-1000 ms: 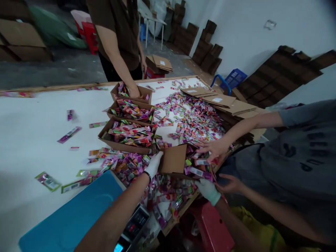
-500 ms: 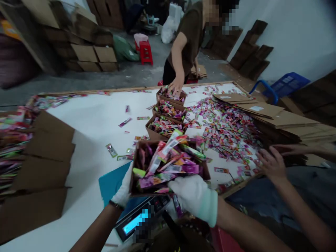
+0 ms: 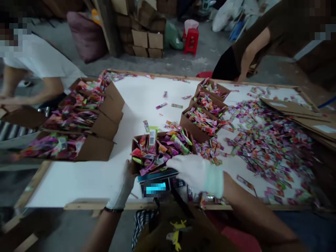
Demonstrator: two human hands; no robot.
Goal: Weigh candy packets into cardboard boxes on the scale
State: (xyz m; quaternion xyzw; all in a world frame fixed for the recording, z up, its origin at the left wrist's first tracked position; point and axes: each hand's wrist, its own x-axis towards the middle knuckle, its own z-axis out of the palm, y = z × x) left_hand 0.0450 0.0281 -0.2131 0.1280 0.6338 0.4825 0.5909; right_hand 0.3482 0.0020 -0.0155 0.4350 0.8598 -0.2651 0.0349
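Note:
A cardboard box (image 3: 147, 162) heaped with bright candy-like foil packets stands on a digital scale (image 3: 168, 182) at the near edge of the table. My left hand (image 3: 123, 183), in a white glove, presses against the box's left side. My right hand (image 3: 195, 173), also gloved and blurred, lies across the box's front right corner. The scale's display is pixelated, so its reading is hidden. Some packets stick up above the box rim.
Three filled boxes (image 3: 195, 127) stand in a row beyond the scale. Larger filled boxes (image 3: 107, 112) line the left edge, beside a person in a white shirt. Loose packets (image 3: 267, 150) cover the white table's right side, below flat cardboard sheets (image 3: 294, 112). Another person stands at the far side.
The head has swung left. The box has moved from held above the table down onto the scale. The other person's hands at the right have left the view.

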